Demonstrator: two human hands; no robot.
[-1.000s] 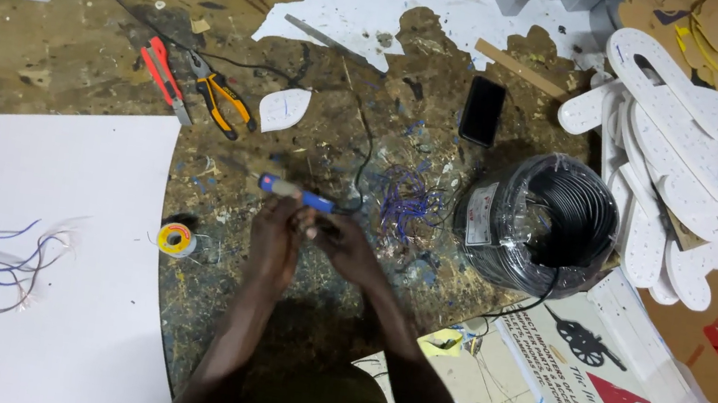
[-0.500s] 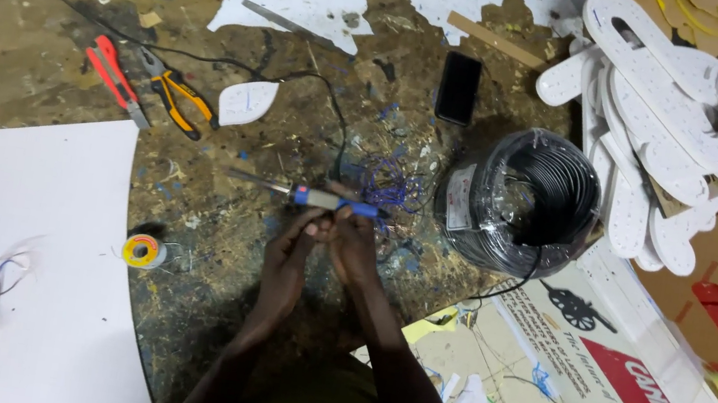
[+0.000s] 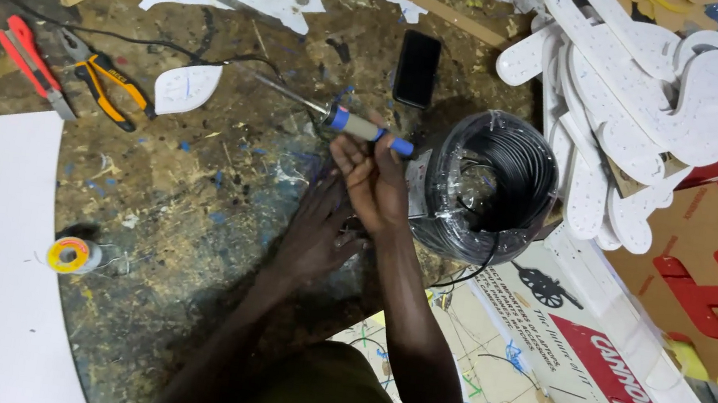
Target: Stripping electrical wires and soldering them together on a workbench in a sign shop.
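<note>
- Head view, centre frame: right hand [image 3: 376, 181] closes its fingers round the blue-and-grey handle of a soldering iron [image 3: 360, 125], metal tip pointing toward upper left, kept off the skin.
- Left hand [image 3: 317, 233] sits just below, fingers curled against the right; whether it pinches anything, cannot tell.
- Black wire coil [image 3: 487, 187] just right of the hands, within reach.
- Solder spool [image 3: 72, 255] lower left; orange pliers [image 3: 104, 82] and a red-handled tool [image 3: 28, 61] lie apart, upper left.
- Black phone [image 3: 417, 67] lies above the iron.

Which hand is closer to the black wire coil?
Right. The right hand holds the soldering iron just beside the black wire coil, nearly touching its left edge. The left hand sits lower and further left.
</note>
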